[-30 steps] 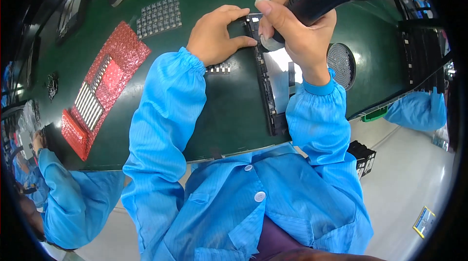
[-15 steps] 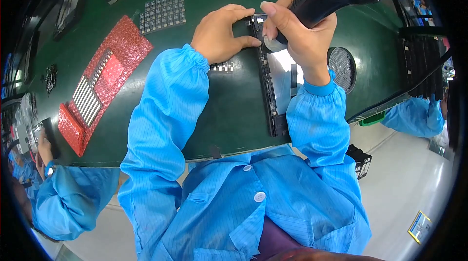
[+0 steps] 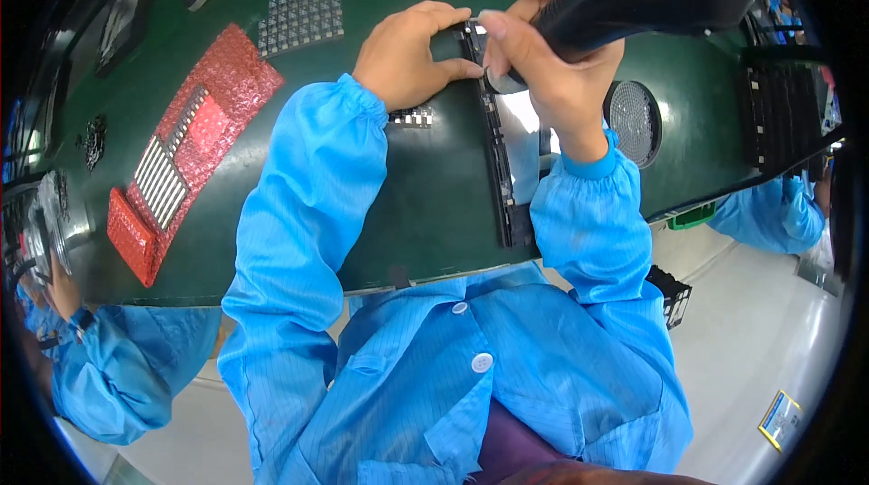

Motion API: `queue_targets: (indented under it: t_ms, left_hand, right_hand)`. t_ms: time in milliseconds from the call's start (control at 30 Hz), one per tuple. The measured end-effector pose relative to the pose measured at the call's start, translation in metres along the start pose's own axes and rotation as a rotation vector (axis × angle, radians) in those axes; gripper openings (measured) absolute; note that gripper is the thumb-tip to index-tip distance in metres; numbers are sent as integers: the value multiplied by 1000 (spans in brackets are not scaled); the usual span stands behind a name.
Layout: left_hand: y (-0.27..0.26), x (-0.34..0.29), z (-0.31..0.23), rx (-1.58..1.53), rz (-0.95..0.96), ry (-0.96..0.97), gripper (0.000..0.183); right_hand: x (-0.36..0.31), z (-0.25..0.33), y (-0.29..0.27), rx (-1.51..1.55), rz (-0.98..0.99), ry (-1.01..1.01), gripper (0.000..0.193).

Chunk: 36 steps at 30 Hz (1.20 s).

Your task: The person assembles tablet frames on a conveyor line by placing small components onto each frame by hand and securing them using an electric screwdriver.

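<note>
A long black frame with a pale, shiny flat panel [image 3: 520, 123] lies on the green table in front of me. My left hand [image 3: 412, 55] pinches the frame's far left edge, its thumb and fingertips pressing on it. In my right hand [image 3: 566, 77] is a black power screwdriver [image 3: 597, 9], slanting up to the right. Its rounded lower end sits over the far part of the frame. The bit and any screw under it are hidden by my fingers. Beside my left wrist lies a strip of small metal parts [image 3: 415, 117].
A round dish of small parts [image 3: 632, 123] stands right of the frame. Leftward, red bubble wrap [image 3: 231, 64] carries rows of silvery strips [image 3: 161, 184]; a grid of small parts [image 3: 301, 18] lies beyond. Black frames [image 3: 787, 118] stand at far right. A co-worker's sleeve [image 3: 118, 376] shows at left.
The screwdriver's body has shifted slightly right and down in view, my right hand tilting with it. My left hand stays on the frame edge. The co-worker's hand at left has moved.
</note>
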<state>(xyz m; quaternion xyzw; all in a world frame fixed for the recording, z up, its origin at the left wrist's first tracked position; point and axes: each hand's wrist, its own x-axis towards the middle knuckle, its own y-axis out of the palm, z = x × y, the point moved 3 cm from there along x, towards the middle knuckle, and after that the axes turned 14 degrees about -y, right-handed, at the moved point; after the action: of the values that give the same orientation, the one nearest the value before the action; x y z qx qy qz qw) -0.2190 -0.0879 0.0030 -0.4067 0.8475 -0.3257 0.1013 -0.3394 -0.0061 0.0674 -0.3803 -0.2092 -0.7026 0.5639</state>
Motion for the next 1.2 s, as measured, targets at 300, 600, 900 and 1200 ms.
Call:
queue_targets:
  t_ms: [300,600,900,1200]
  left_hand:
    - [15,-42,-61,206,-137,288,30]
    - [71,-112,-87,422,42,430,36]
    - [-23,46,-18,707,-247,71,22]
    - [-107,95,54,1006,-430,-284,25]
  right_hand:
    - [19,24,-97,-70,-423,-208,32]
    - [-6,24,-115,-239,-623,19,30]
    - [-16,19,-91,-66,-491,161,31]
    - [-27,4,-73,-43,-389,271,31]
